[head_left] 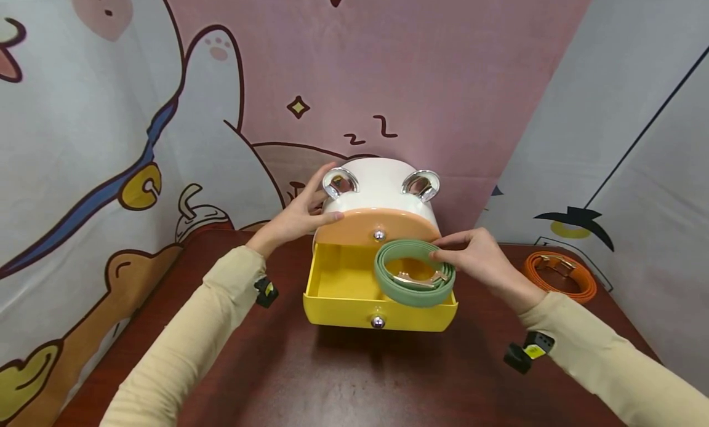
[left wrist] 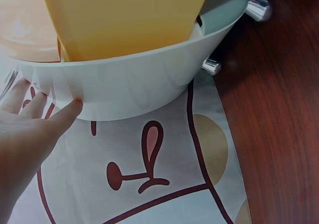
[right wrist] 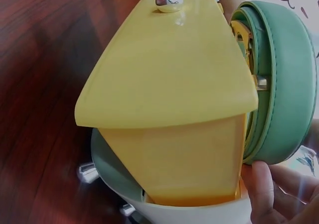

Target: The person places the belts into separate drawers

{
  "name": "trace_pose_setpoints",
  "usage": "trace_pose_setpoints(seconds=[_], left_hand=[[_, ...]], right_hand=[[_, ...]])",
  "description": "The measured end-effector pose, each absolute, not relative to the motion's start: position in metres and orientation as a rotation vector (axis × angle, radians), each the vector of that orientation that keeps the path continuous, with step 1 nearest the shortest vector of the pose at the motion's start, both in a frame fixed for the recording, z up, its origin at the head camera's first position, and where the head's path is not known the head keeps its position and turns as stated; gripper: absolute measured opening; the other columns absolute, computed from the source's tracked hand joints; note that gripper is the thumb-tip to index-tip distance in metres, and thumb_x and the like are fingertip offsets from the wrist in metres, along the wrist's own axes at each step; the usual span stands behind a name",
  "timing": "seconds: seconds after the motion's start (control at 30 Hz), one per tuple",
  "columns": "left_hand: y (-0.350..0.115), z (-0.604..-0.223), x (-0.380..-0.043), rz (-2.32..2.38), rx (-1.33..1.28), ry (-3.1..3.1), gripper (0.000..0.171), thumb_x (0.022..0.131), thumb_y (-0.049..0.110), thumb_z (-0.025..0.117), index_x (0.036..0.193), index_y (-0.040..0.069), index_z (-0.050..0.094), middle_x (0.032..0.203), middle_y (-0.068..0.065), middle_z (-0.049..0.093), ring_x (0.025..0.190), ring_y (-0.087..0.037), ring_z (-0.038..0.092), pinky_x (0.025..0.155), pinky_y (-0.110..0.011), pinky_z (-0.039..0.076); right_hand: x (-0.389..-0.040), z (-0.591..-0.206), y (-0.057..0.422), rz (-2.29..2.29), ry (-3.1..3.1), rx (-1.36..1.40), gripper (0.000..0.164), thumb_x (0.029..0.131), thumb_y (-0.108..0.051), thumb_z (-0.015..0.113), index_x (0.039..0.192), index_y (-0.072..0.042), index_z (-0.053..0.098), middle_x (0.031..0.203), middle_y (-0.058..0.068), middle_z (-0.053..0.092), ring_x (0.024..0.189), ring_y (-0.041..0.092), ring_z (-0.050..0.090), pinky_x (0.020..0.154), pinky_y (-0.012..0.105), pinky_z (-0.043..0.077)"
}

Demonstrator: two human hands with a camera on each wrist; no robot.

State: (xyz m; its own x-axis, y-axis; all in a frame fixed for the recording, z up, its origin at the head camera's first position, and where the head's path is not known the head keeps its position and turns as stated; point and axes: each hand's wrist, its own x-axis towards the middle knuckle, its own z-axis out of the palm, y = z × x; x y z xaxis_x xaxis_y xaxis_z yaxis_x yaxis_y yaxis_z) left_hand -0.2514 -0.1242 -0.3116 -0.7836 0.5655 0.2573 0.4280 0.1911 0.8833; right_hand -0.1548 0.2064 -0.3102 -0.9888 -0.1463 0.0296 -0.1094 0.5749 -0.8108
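- Above the right of the yellow drawer hangs the coiled green belt.
- Right hand: thumb and fingers pinch its edge.
- Left hand: fingers extended, touching the white box.
- Placing seems in hand; next likely calls for level lowering, then release.
- Orange belt: well apart, on the table.

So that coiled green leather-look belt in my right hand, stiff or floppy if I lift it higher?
The coiled green belt probably bends easily and might unwind, since it's wound in layers. Its gold-coloured metal buckle likely makes one side heavier. Your right hand grips only its edge, so it could tilt.
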Motion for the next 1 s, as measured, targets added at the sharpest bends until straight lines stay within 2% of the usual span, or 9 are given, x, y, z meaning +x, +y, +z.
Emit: trace_pose_setpoints(seconds=[0.47,0.73,0.87,1.0], left_hand=[[-0.125,-0.312,-0.253,1.665,0.983,2.319,0.091,0.092,0.013,0.068,0.151,0.047,0.007,0.147,-0.008,0.043,0.126,-0.026,0.049,0.101,-0.046,0.039],[-0.125,-0.313,-0.254,1.664,0.967,2.314,0.092,0.093,0.010,0.066,0.154,0.040,0.004,0.148,-0.013,0.040,0.129,-0.032,0.045,0.102,-0.050,0.037],[-0.125,-0.313,-0.253,1.662,0.971,2.317,0.090,0.093,0.013,0.067,0.152,0.046,0.007,0.148,-0.009,0.041,0.128,-0.028,0.046,0.102,-0.048,0.038],[-0.125,-0.313,-0.253,1.665,0.981,2.316,0.090,0.092,0.016,0.068,0.151,0.048,0.008,0.147,-0.008,0.042,0.128,-0.026,0.047,0.101,-0.048,0.038]], right_hand=[[-0.160,-0.309,0.195,-1.331,2.723,-0.272,0.029,0.084,-0.018,0.075,0.103,0.004,0.074,0.093,0.012,0.071,0.075,0.017,0.065,0.063,0.032,0.055],[-0.164,-0.310,0.185,-1.282,2.714,-0.316,0.028,0.084,-0.016,0.074,0.099,0.007,0.074,0.089,0.014,0.071,0.071,0.019,0.066,0.062,0.034,0.056],[-0.165,-0.311,0.181,-1.265,2.764,-0.331,0.026,0.083,-0.014,0.074,0.097,0.007,0.074,0.088,0.015,0.071,0.072,0.020,0.067,0.062,0.034,0.056],[-0.165,-0.315,0.179,-1.201,2.870,-0.358,0.022,0.082,-0.015,0.074,0.093,0.004,0.076,0.083,0.011,0.072,0.071,0.019,0.066,0.061,0.031,0.055]])
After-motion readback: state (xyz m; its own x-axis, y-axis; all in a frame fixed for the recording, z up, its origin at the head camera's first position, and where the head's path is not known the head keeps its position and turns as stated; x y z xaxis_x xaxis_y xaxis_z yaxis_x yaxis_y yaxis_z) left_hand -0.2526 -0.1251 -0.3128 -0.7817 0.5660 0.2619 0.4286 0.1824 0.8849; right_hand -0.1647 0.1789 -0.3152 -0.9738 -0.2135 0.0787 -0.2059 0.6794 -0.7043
